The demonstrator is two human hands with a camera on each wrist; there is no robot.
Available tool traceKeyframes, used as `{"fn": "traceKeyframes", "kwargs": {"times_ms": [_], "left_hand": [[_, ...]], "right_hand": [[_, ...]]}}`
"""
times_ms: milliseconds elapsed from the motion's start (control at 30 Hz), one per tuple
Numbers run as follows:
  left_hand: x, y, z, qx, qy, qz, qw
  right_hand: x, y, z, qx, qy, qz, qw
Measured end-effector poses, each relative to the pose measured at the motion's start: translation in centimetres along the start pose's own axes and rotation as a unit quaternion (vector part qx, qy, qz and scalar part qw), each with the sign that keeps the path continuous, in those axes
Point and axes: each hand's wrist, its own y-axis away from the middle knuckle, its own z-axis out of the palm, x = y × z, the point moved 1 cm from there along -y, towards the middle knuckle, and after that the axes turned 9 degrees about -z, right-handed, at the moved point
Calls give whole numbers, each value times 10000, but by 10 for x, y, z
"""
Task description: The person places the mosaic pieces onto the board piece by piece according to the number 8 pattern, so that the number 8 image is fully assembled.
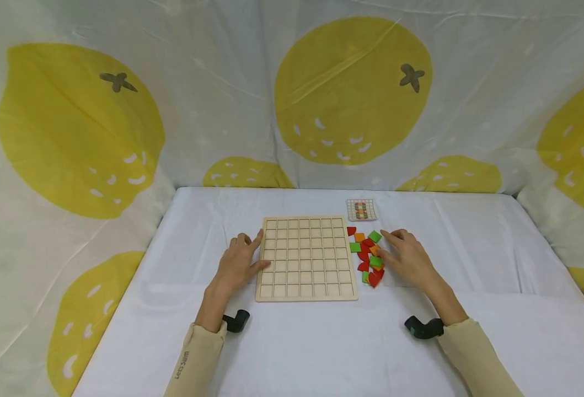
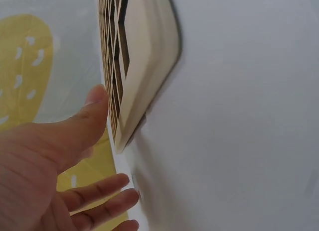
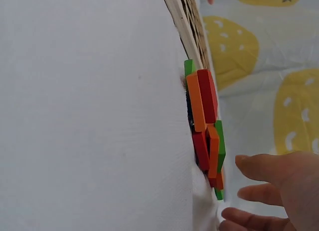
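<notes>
Left grip (image 1: 233,263) rests, released, at the 9 o'clock edge of the wooden board (image 1: 304,257) in the head view, its thumb (image 1: 259,267) lapping the rim. Right grip (image 1: 410,259) is released too, digits spread, at 3 o'clock of the coloured pieces (image 1: 363,257). These lie in a loose pile just beside the board, at its 3 o'clock, on the counter (image 1: 321,353); a small printed card (image 1: 361,210) lies at the board's 2 o'clock. Since pieces overlap, a hasty pick could drag neighbours along or scatter them, and a shove from the left grip could slide the board into the pile. Overlap hides their full number and some outlines; the card's pattern is too small to read cell by cell.

From the left wrist, the board enters at 12 o'clock, mostly cut off; how firmly the thumb presses it cannot be told.

From the right wrist, the pieces show nearly edge-on around the centre, layered unevenly, so a nudge might topple one. The right grip, at 4 o'clock, is cropped by the frame, and whether any fingertip touches a piece is unclear.
</notes>
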Motion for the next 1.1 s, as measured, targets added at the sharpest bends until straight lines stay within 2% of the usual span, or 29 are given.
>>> {"fn": "traceKeyframes", "kwargs": {"times_ms": [333,800,1100], "left_hand": [[2,3,2,-418,-165,200,9988],[-1,2,3,-1083,241,331,9933],[0,1,5,-1427,404,368,9883]], "right_hand": [[5,-3,6,29,-213,117,9997],[7,-5,10,206,-596,314,9975],[6,-11,7,119,-771,713,9944]]}}
